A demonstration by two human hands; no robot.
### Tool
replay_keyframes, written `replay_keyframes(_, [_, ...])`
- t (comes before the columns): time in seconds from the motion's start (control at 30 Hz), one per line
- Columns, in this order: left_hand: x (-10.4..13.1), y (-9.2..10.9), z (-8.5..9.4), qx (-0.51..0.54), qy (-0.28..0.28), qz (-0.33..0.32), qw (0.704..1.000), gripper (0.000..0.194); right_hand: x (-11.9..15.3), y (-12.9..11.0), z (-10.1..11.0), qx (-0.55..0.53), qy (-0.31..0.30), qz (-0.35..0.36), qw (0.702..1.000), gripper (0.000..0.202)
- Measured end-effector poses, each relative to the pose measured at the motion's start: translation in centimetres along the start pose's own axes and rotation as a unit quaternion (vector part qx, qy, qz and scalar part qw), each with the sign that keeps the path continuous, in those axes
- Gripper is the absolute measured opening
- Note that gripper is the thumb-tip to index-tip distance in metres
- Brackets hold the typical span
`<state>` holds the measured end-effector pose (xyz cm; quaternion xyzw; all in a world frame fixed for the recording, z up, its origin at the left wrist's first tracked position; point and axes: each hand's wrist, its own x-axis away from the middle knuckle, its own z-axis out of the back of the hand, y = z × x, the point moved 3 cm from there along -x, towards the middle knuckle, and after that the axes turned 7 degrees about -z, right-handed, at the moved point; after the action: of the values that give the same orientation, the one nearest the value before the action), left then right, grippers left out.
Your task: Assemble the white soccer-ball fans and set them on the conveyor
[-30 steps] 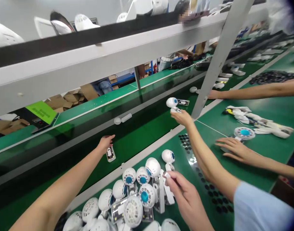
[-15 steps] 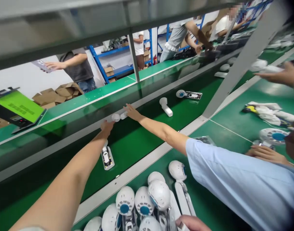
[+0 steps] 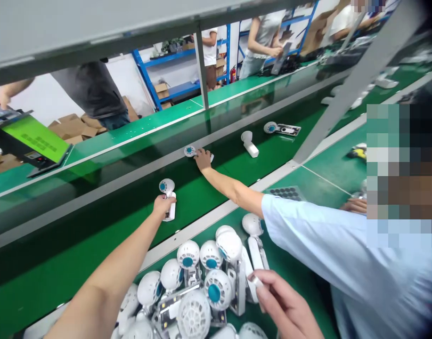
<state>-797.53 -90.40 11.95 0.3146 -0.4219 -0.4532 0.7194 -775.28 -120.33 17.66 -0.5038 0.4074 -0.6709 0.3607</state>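
On the green belt [image 3: 138,235], my left hand [image 3: 163,205] is closed around the handle of a white handheld fan [image 3: 167,185]. The fan's round head with a blue centre points up past my fingers. My right hand [image 3: 284,301] is low at the right, pinching a small whitish part [image 3: 255,281] between thumb and fingers; its exact kind is too small to tell. Just left of that hand is a crowded pile of white handheld fans [image 3: 216,289], some with open handles showing the inside.
A co-worker's hand [image 3: 203,159] in a light-blue sleeve [image 3: 307,221] reaches across from the right onto another fan [image 3: 190,151]. Further fans [image 3: 250,145] lie along the belt. A grey slanted post [image 3: 343,89] rises at right. A tray of dark discs [image 3: 284,193] lies beside the belt.
My left hand has come back from the belt's far side and closed on the fan's handle. My right hand has risen further into view. The co-worker's hand now rests on another fan.
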Motion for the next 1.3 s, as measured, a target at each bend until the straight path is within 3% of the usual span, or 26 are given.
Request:
replay_keyframes(0.1, [3.7,2.5,0.6,0.114,-0.105,-0.009,0.988,0.014,0.9,-1.6,0.1,0.001,0.013,0.031,0.999,0.032])
replay_keyframes(0.2, [9.2,4.8,2.4,0.212,-0.181,-0.029,0.960,0.014,1.6,-3.3,-0.2,0.002,0.007,0.053,0.999,0.027])
replay_keyframes(0.37, [19.2,6.1,3.7,0.348,-0.332,-0.011,0.877,0.043,2.7,-5.9,-1.7,0.017,-0.024,0.121,0.992,0.022])
replay_keyframes(0.5, [23.9,5.4,3.5,0.304,-0.329,-0.009,0.894,0.042,4.3,-7.5,-2.9,0.046,-0.036,0.178,0.982,0.017])
replay_keyframes(0.63, [26.3,5.4,2.9,0.291,-0.329,-0.027,0.898,0.035,5.5,-8.0,-3.6,0.075,-0.046,0.211,0.973,0.015])
replay_keyframes(0.8, [27.8,5.6,2.2,0.282,-0.355,-0.042,0.890,0.030,6.4,-7.4,-3.5,0.118,-0.026,0.205,0.971,0.016])
replay_keyframes(0.93, [28.5,5.3,2.1,0.268,-0.408,-0.008,0.873,0.033,6.8,-7.2,-2.8,0.105,-0.016,0.181,0.978,0.018])
replay_keyframes(1.03, [28.7,5.1,2.4,0.270,-0.416,0.016,0.868,0.039,6.9,-7.1,-2.3,0.097,-0.006,0.172,0.980,0.018])
replay_keyframes(1.3, [29.4,5.2,2.5,0.231,-0.401,-0.020,0.886,0.035,6.9,-6.6,-2.4,0.095,-0.081,0.133,0.983,0.020])
